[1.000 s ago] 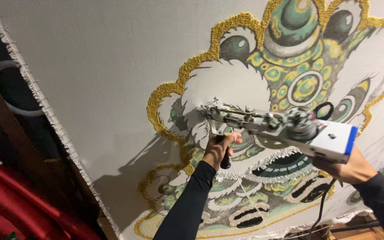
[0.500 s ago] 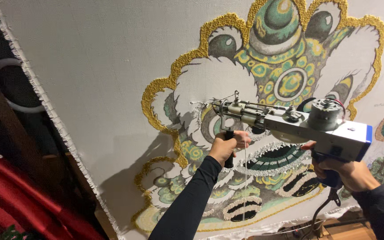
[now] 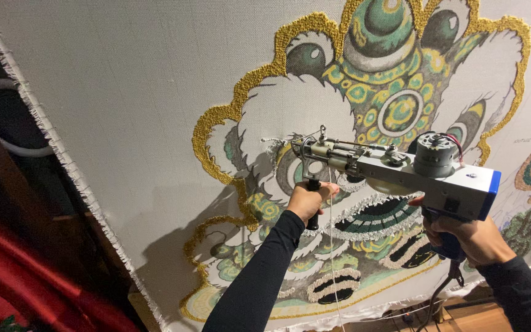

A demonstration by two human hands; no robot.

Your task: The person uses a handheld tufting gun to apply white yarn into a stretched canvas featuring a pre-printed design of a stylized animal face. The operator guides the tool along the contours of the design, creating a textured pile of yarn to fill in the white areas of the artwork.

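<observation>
A grey and blue tufting gun [image 3: 401, 172] points its needle end at a stretched pale cloth [image 3: 130, 92] bearing a tufted lion-head design [image 3: 376, 104] in gold, green and white. My left hand [image 3: 310, 200] is closed around the gun's black front handle. My right hand [image 3: 468, 237] grips the rear handle under the blue end. A thin white yarn [image 3: 333, 258] hangs down from the gun's front. The needle tip rests against the white tufted patch left of centre.
The cloth's frayed left edge [image 3: 50, 135] runs diagonally down. Red fabric [image 3: 13, 270] and a dark frame lie at the lower left. A black cable [image 3: 440, 295] drops from the gun toward a wooden floor [image 3: 480, 316].
The gun and both hands have shifted slightly rightward and lower on the cloth, and the view has moved closer to the design.
</observation>
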